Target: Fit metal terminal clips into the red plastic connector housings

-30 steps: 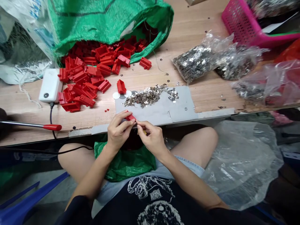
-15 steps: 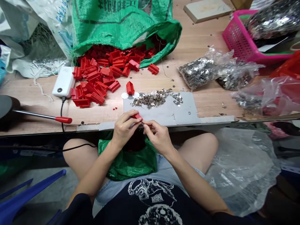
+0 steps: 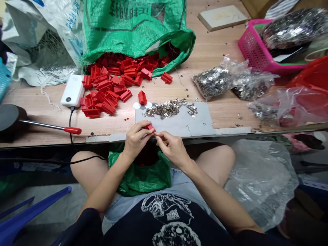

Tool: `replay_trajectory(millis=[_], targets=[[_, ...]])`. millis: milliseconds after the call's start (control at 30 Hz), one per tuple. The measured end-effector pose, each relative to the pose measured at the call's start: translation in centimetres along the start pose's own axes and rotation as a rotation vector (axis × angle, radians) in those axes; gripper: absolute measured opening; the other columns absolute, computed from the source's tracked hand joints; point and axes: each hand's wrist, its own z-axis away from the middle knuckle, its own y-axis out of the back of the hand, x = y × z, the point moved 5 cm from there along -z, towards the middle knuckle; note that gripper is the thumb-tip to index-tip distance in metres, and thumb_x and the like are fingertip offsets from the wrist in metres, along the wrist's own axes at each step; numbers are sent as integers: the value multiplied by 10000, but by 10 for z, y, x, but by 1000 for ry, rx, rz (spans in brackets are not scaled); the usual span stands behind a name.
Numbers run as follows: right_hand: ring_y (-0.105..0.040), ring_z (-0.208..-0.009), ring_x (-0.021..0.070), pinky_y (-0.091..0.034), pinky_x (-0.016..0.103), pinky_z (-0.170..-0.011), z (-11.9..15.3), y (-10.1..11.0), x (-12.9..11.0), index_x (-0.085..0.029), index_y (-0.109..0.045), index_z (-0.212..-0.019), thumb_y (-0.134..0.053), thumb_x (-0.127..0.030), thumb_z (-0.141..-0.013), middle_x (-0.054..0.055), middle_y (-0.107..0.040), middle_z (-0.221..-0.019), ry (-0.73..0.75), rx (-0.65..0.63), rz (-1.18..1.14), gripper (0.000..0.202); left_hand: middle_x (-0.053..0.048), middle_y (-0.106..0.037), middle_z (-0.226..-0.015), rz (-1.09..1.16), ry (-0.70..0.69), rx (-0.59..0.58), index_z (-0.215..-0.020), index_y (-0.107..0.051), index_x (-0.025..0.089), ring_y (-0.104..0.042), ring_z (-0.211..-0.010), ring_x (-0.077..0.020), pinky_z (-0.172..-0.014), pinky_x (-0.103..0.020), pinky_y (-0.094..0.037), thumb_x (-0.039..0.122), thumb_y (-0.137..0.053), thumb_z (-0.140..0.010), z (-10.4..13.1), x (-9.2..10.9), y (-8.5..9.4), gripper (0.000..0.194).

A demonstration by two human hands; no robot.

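Above the table's front edge, my left hand (image 3: 135,139) pinches a red plastic housing (image 3: 150,127) between thumb and fingers. My right hand (image 3: 174,147) is closed around a thin tool (image 3: 165,142) with a yellow handle, its tip meeting the housing; the fingers hide most of it. Just beyond my hands, small shiny metal clips (image 3: 166,109) are heaped on a grey mat (image 3: 176,129). One loose red housing (image 3: 142,97) lies at the mat's far left corner. A pile of similar red housings (image 3: 102,92) spills from a green woven sack (image 3: 135,37).
An open green bag (image 3: 143,184) rests on my lap. At left are a white power bank (image 3: 72,91) and a red-tipped lever (image 3: 73,130). Plastic bags of metal clips (image 3: 214,82) and a pink basket (image 3: 252,48) stand at right, with a flat board (image 3: 222,17) behind.
The view has shifted slightly. Both hands keep their grip on the housing and the tool, and the tool's yellow handle shows more clearly in my right hand.
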Motion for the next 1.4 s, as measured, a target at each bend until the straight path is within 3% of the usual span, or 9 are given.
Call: replay_trajectory(millis=[167, 567, 733, 833, 933, 1033, 1200, 1300, 1400], targets=[[-688, -637, 147, -503, 240, -584, 3, -5, 9, -171, -695, -1096, -552, -380, -995, 28, -723, -751, -55, 82, -129, 273, -104, -747, -1167, -9, 5, 10, -919, -723, 195, -718, -1133, -212, -953, -396, -628, 231, -733, -913, 1, 0, -1, 38], [-623, -598, 130, -458, 236, -543, 1, -6, 17, -179, -686, -1023, -600, -422, -969, 11, -675, -701, -144, -22, -248, 264, -104, -739, -1172, -50, 23, 3, -979, -720, 200, -699, -1187, -221, -997, -402, -615, 195, -686, -940, 4, 6, -2, 52], [-389, -403, 71, -298, 229, -387, 7, 11, 40, -181, -631, -1146, -587, -506, -963, -28, -619, -703, -201, 238, -414, 376, -101, -715, -1250, -211, -102, -6, -932, -694, 210, -618, -1335, -273, -1030, -435, -610, 96, -593, -951, 14, 11, -14, 154], [-400, -464, 92, -325, 239, -444, -8, 30, 33, -189, -629, -1162, -613, -508, -941, -57, -530, -664, -164, 325, -286, 388, -107, -720, -1207, -292, -195, 5, -978, -683, 209, -592, -1360, -303, -1030, -450, -605, 58, -591, -929, 15, 14, -15, 184], [-454, -545, 122, -388, 262, -570, -42, 42, 5, -186, -693, -1072, -682, -455, -891, -63, -486, -609, -65, 320, 11, 325, -105, -702, -1172, -273, -194, 6, -968, -666, 201, -670, -1234, -251, -963, -366, -619, 106, -590, -954, 16, 23, -4, 123], [-561, -630, 161, -416, 288, -661, -83, 33, -25, -197, -751, -966, -655, -429, -909, 0, -632, -668, -24, 254, 289, 257, -85, -679, -1154, -227, -206, -217, -1007, -656, 198, -711, -980, -168, -790, -262, -606, 183, -569, -985, 25, 46, -2, 91], [-696, -869, 271, -458, 333, -745, -143, -11, -42, -198, -778, -1024, -574, -497, -961, 126, -771, -923, -119, 133, 672, 367, -46, -680, -972, -255, -335, -781, -975, -633, 180, -686, -865, -190, -748, -312, -587, 183, -573, -982, 68, 73, -26, 61], [-710, -898, 279, -456, 332, -735, -156, -24, -44, -192, -770, -994, -548, -429, -974, 145, -776, -989, -159, 87, 746, 325, -99, -693, -1140, -287, -227, -874, -1055, -652, 173, -684, -1096, -273, -877, -391, -590, 221, -705, -912, 80, 61, -31, 160], [-711, -853, 260, -423, 309, -686, -135, -16, -50, -219, -746, -932, -567, -377, -945, 91, -776, -893, -129, 97, 697, 240, -97, -698, -1195, -172, -148, -869, -1170, -654, 190, -688, -1121, -258, -876, -359, -583, 289, -751, -893, 75, 50, -23, 310]])
